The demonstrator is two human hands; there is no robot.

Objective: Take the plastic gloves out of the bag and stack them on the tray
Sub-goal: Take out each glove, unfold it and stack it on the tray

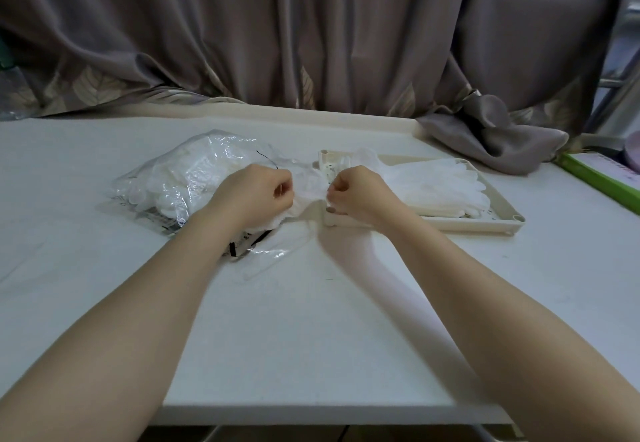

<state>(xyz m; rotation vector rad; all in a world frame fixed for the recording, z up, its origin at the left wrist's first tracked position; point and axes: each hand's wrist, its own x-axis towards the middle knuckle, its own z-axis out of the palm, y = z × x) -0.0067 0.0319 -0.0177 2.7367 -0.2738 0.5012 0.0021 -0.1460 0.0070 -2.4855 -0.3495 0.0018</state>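
Observation:
A clear plastic bag [180, 178] holding several translucent white gloves lies on the white table, left of centre. To its right stands a cream tray [498, 221] with a stack of gloves [446, 188] lying flat in it. Between bag and tray, a single thin glove [310, 187] is stretched between my hands. My left hand [256, 195] pinches its left end beside the bag's mouth. My right hand [356, 195] pinches its right end over the tray's near left corner. Both hands have curled fingers.
A grey-brown curtain [311, 32] hangs behind the table, and a fold of it [491, 133] spills onto the table's back right. A green-edged board [602, 178] lies at the far right. The table's front edge [311, 410] runs below my forearms.

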